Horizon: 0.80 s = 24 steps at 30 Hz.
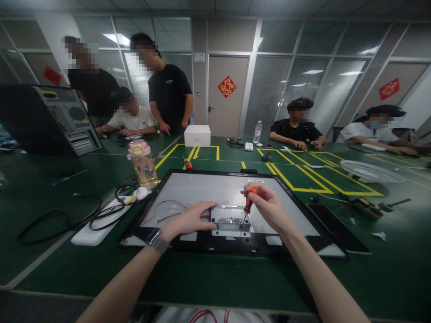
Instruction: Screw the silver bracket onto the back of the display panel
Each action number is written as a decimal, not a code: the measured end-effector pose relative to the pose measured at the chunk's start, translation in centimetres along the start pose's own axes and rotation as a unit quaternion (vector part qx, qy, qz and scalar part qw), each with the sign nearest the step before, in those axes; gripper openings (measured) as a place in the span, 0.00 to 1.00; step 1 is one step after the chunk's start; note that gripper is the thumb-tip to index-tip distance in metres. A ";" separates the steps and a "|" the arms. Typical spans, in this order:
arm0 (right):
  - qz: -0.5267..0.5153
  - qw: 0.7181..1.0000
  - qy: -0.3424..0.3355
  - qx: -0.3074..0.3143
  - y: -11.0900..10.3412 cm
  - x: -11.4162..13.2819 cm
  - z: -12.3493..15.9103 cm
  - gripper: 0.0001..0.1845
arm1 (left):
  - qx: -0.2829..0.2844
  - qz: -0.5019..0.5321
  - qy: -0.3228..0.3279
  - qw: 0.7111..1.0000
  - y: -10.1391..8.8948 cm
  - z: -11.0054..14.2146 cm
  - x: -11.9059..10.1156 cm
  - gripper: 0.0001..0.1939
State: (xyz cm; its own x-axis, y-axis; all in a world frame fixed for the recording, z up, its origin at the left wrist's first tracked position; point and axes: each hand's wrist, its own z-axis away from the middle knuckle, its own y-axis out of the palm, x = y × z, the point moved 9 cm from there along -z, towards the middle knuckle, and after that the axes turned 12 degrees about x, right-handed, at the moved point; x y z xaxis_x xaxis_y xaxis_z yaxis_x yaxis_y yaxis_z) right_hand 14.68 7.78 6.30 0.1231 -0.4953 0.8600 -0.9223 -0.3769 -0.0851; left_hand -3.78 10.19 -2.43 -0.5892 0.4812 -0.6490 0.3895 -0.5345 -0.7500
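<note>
Right hand (269, 205) first: its fingers are closed around the handle of an orange-and-black screwdriver (249, 202), the shaft pointing down at the right end of a metal bracket (230, 227). Whether the tip sits in a screw is too small to make out from where I stand. The left hand (189, 220) lies low at the bracket's other end, thumb and fingertips apart at its edge; I can't tell whether they pinch it or simply steady it. A watch (157, 241) circles that wrist.

Under all this, a black-framed panel (202, 190) lies flat on the green table (215, 280), the bracket near its close edge. Here's what would worry me: with the shaft tilted, a hard push could make the tip skid off the metal and score the pale surface, or jab the left fingers. If that left hand lets up, the bracket might twist under the turning force. Thin wires (171, 202) run beside the left hand, and a sleepy wrist could snag them.

Farther out, a dark phone-like slab (336, 226) rests just off the panel's right side, while a pink-lidded bottle (144, 166) stands near its far left corner; a knock there could tip it and bring liquid toward the panel.
</note>
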 end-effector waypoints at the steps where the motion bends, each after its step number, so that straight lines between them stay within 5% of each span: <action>1: -0.009 1.000 0.008 0.011 0.3 -0.1 0.0 0.07 | 0.001 -0.002 0.000 1.000 0.0 0.0 0.0 0.36; 5: -0.045 0.998 0.004 0.041 1.3 0.1 -0.1 0.13 | 0.002 -0.006 0.000 1.000 0.1 -0.1 0.0 0.36; 12: 0.011 1.000 -0.003 0.012 0.3 0.3 0.1 0.05 | 0.001 -0.005 0.005 1.000 0.0 0.0 -0.3 0.36; 19: -0.034 0.999 0.007 0.035 0.8 0.2 -0.2 0.14 | -0.001 -0.004 0.005 1.000 0.1 -0.1 0.1 0.36; 24: 0.042 0.999 0.014 0.030 0.5 0.5 -0.2 0.16 | 0.000 0.002 0.004 1.000 0.1 -0.2 0.4 0.37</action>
State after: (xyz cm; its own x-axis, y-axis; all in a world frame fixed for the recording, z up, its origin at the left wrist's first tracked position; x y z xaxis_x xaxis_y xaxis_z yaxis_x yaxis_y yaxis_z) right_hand 14.15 7.52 6.75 0.0346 -0.5059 0.8619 -0.9057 -0.3804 -0.1869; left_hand -3.85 10.44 -2.79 -0.5818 0.4854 -0.6526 0.3910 -0.5367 -0.7477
